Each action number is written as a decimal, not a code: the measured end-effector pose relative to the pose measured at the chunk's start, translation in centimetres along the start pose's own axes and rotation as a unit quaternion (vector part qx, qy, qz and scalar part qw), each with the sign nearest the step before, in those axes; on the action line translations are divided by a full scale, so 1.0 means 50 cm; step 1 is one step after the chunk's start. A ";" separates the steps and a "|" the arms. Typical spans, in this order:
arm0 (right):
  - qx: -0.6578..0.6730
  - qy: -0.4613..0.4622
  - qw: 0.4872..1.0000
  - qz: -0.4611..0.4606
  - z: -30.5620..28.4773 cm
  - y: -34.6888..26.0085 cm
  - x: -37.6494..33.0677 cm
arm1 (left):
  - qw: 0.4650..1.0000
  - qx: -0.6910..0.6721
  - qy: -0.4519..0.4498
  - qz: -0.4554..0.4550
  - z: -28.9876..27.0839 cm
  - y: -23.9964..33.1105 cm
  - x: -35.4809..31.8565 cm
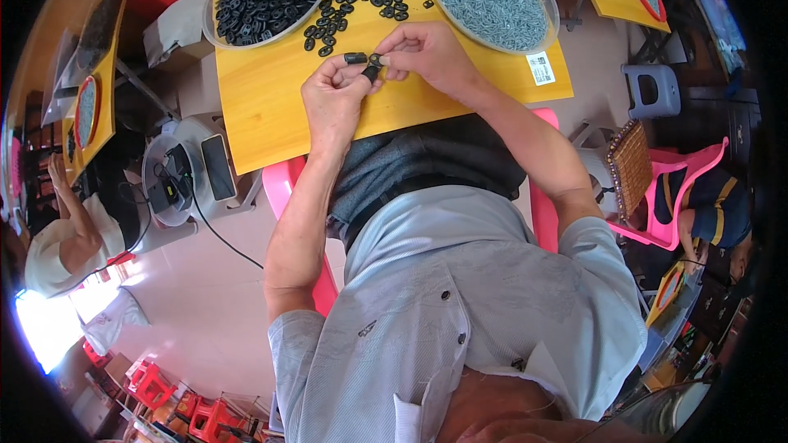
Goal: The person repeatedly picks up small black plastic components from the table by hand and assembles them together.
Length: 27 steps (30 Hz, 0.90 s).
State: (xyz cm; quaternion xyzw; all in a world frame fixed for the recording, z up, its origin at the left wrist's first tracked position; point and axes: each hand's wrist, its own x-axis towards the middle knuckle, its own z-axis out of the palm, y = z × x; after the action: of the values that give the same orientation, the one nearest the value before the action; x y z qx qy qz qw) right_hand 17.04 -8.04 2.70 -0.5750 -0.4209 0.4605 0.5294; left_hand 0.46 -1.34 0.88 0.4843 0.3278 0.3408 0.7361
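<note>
Left hand (335, 98) pinching a small black part (355, 58) at fingertip height, long axis pointing right; right hand (427, 51) closed on a tiny piece (375, 59), touching its right end above the yellow table (263, 107).

A seated person wears a light grey-blue short-sleeved shirt (460, 295) of finely textured cloth, with a row of small dark buttons (446, 295) down the front placket, a stitched chest pocket and an open collar (410, 410). The sleeves (603, 254) end above the elbows, leaving both forearms bare. Dark grey trousers (410, 164) cover the lap. Neither bare hand (332, 98) (431, 53) shows any gloves or rings.
</note>
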 end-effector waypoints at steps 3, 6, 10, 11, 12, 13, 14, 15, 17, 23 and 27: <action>-0.003 -0.008 1.000 0.000 -0.004 0.001 0.000 | 1.000 0.007 0.001 -0.001 0.004 0.001 0.000; -0.006 -0.017 1.000 0.000 -0.010 0.004 0.001 | 0.999 0.026 -0.017 0.006 0.003 0.000 -0.001; -0.007 -0.048 0.999 0.016 -0.022 0.001 0.005 | 0.995 0.061 -0.066 0.037 -0.015 -0.015 0.003; -0.007 -0.047 0.999 0.017 -0.026 -0.001 0.003 | 0.995 0.061 -0.067 0.036 -0.012 -0.016 0.001; -0.011 -0.049 0.998 0.024 -0.028 -0.003 0.002 | 0.985 0.136 -0.068 0.080 -0.008 -0.017 -0.002; -0.015 -0.052 0.998 0.032 -0.029 -0.005 0.000 | 0.967 0.211 -0.068 0.123 -0.006 -0.015 -0.005; -0.014 -0.052 0.998 0.033 -0.028 -0.007 -0.001 | 0.967 0.211 -0.068 0.122 -0.007 -0.016 -0.005; -0.015 -0.055 0.998 0.037 -0.027 -0.008 -0.002 | 0.953 0.256 -0.068 0.146 -0.011 -0.016 -0.005; -0.017 -0.059 0.997 0.041 -0.027 -0.008 -0.002 | 0.936 0.300 -0.068 0.169 -0.007 -0.007 -0.006; -0.021 -0.073 0.995 0.061 -0.025 -0.001 0.001 | 0.902 0.374 -0.083 0.199 -0.010 0.004 -0.008; -0.018 -0.078 0.994 0.077 -0.025 -0.003 0.007 | 0.895 0.386 -0.082 0.208 -0.016 0.005 -0.003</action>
State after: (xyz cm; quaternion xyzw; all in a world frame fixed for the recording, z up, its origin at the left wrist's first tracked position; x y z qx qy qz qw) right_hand 18.32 -7.96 2.82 -0.5775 -0.4240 0.5353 0.4474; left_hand -0.31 -1.03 0.88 0.8139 0.2642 0.2916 0.4276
